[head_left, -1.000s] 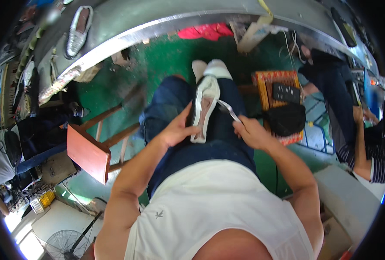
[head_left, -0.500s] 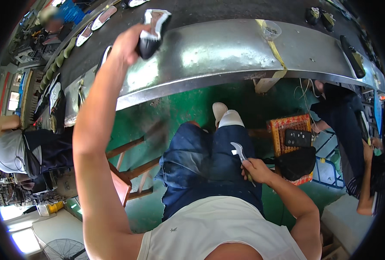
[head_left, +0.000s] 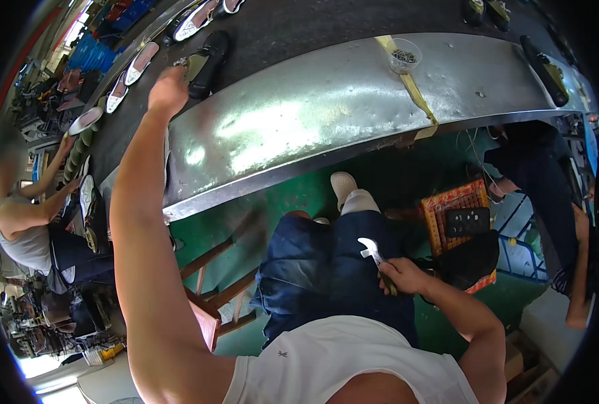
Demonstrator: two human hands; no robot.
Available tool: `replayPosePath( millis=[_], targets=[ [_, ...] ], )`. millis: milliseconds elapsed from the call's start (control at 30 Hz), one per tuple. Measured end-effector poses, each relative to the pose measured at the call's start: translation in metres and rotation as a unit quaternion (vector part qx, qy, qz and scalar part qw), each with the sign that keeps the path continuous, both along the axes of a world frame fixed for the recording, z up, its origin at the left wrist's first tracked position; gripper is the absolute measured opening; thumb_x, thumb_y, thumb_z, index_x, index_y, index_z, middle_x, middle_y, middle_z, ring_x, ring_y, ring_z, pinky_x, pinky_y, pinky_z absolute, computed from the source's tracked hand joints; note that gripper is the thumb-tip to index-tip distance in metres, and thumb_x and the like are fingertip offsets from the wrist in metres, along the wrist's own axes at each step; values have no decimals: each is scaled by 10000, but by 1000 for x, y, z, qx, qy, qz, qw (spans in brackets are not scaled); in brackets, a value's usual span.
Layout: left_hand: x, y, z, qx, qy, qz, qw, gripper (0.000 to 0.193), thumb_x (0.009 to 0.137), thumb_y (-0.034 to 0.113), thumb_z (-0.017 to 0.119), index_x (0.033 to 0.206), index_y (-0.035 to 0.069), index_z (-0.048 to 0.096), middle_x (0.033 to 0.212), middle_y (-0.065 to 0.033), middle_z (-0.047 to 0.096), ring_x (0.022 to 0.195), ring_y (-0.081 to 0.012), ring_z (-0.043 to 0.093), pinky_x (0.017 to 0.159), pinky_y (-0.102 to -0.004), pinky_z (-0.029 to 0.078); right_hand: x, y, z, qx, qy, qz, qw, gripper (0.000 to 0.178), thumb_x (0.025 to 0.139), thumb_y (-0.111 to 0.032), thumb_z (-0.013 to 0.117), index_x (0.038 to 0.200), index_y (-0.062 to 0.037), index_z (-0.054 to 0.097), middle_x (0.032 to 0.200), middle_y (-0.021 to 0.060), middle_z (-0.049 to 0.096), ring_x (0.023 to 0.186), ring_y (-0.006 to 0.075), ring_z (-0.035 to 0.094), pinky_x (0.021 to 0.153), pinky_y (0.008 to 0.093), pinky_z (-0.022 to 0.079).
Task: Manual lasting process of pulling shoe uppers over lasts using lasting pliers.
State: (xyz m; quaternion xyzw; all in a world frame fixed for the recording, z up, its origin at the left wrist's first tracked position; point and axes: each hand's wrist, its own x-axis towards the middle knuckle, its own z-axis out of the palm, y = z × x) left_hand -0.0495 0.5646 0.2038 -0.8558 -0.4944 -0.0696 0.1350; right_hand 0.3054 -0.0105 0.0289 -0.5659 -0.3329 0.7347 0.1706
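My left hand (head_left: 168, 91) reaches far out over the table, fingers closed at the near-left edge of a dark shoe (head_left: 212, 60) with an olive underside lining. The fingertips are partly hidden against it. White-bottomed shoes (head_left: 195, 21) lie just beyond. Over my right thigh, my right hand (head_left: 404, 276) grips lasting pincers (head_left: 371, 250) with a shiny curved metal head; the handles are mostly within my fist.
A metal strip (head_left: 299, 108) edges the dark worktop, bearing a clear cup of small nails (head_left: 404, 56) beside yellow tape (head_left: 414, 94). Another dark shoe (head_left: 545, 73) lies at right. Co-workers sit at left (head_left: 26, 222) and right (head_left: 535, 168). A woven stool (head_left: 448, 209) holds a black bag (head_left: 471, 256).
The black-and-white shoe has left my left hand, which is now farther left at a dark olive-lined shoe. My right hand keeps the pincers over my thigh. The view has shifted.
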Motion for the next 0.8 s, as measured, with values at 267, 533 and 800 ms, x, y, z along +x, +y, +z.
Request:
replayPosePath(
  millis=[267, 533, 800],
  targets=[
    [-164, -45, 26, -353, -343, 225, 841, 508, 868, 283, 772, 1282, 49, 594, 1053, -53, 690, 901, -174, 662, 818, -338, 533, -4, -7, -3, 26, 2, 8, 1000, 416, 1084, -339, 420, 1012, 27, 605, 814, 115, 686, 672, 189, 693, 614, 323, 546],
    [-44, -283, 7, -445, -686, -13, 576, 693, 873, 422, 790, 1418, 77, 536, 1225, -51, 651, 1084, -173, 624, 956, -345, 515, -14, -26, -1, 26, -30, -44, 998, 414, 1068, -352, 476, 973, 30, 603, 793, 125, 689, 638, 193, 696, 590, 333, 548],
    [50, -483, -161, -511, -683, 56, 519, 775, 954, 154, 723, 1589, 154, 280, 1143, -28, 619, 1048, -114, 576, 958, -293, 475, -46, -27, 87, 144, -75, -7, 987, 240, 966, -222, 638, 1109, -31, 616, 793, 66, 654, 672, 148, 609, 624, 334, 491]
  ],
)
